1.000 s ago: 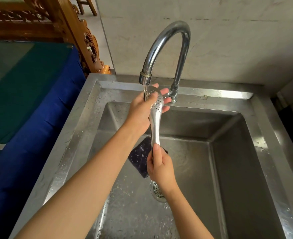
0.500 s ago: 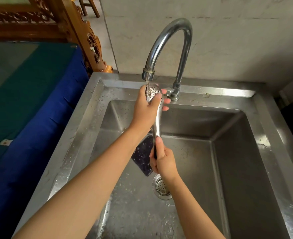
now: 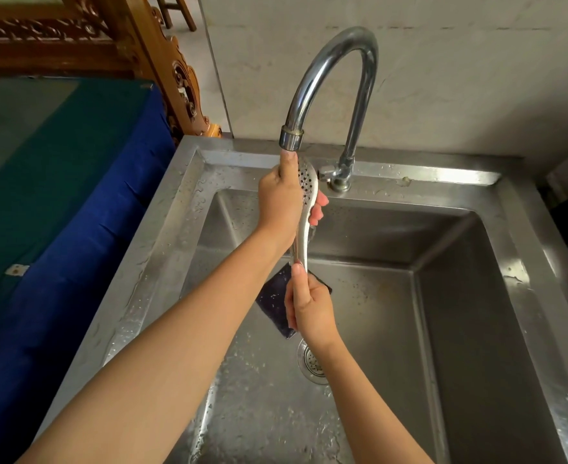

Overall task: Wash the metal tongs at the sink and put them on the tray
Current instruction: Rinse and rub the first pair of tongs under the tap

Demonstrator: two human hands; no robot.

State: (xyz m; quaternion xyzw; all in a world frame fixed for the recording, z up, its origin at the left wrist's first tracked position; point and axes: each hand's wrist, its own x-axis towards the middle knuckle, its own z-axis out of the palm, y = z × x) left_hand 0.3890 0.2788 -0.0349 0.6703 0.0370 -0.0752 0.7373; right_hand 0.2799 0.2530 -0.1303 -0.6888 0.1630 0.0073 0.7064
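Note:
The metal tongs point(image 3: 304, 226) stand nearly upright over the steel sink point(image 3: 460, 296), their perforated spoon-shaped head just under the spout of the curved tap point(image 3: 329, 61). My left hand point(image 3: 280, 202) is wrapped around the head end, thumb up against the spout. My right hand point(image 3: 309, 306) grips the lower handle end. A dark scouring pad point(image 3: 274, 299) lies on the sink floor behind my right hand, partly hidden by it. No tray is in view.
The round drain strainer point(image 3: 311, 363) sits below my right wrist. A table with blue and green cloth point(image 3: 58, 195) adjoins the sink on the left, with carved wooden furniture point(image 3: 175, 72) behind it. A grey wall backs the sink.
My left hand has slid up along the tong head, closer to the spout. My right hand keeps its grip on the lower end.

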